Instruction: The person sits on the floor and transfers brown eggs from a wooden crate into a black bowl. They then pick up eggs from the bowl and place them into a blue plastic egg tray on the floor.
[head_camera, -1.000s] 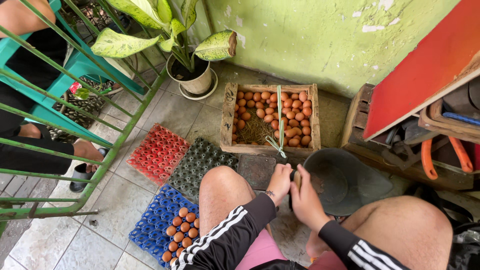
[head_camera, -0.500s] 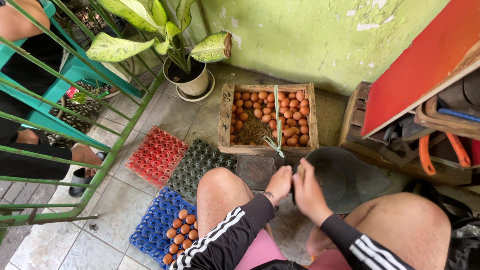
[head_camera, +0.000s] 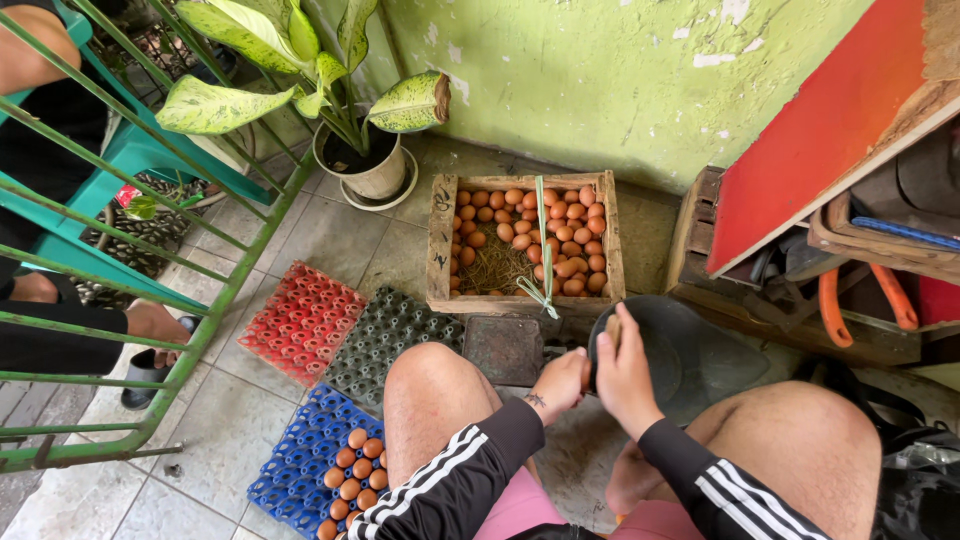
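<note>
Head view, read from left to right. Farthest left of the fingers stood a green railing (head_camera: 150, 300), with another person's foot in a dark sandal (head_camera: 150, 335) beyond it. Nearer lay three egg trays: a red tray (head_camera: 300, 322), a dark tray (head_camera: 385, 340), and, nearest the left knee, a blue tray (head_camera: 300, 470) partly filled with brown eggs (head_camera: 350, 480). A potted plant (head_camera: 365, 160) stood up and to the left of the fingers.

Directly beyond the fingertips sat a wooden crate (head_camera: 440, 240) holding loose eggs (head_camera: 580, 235) on straw, with a green strap (head_camera: 544, 240) laid across it.

The left hand (head_camera: 560, 385) was curled nearly closed just beside the right; whether it gripped anything cannot be told. The right hand (head_camera: 625, 365) was closed around a small pale object (head_camera: 613, 328), apparently an egg, though mostly hidden. Both hands were held over the rim of a dark bucket (head_camera: 680, 350), which lay under and to the right of the fingers.

Handling judgement: such an egg would be light, smooth and brittle. It should be cradled around its widest part with spread fingertips and light pressure, never pinched at its ends.

A red board (head_camera: 820, 130) stood to the far right.
</note>
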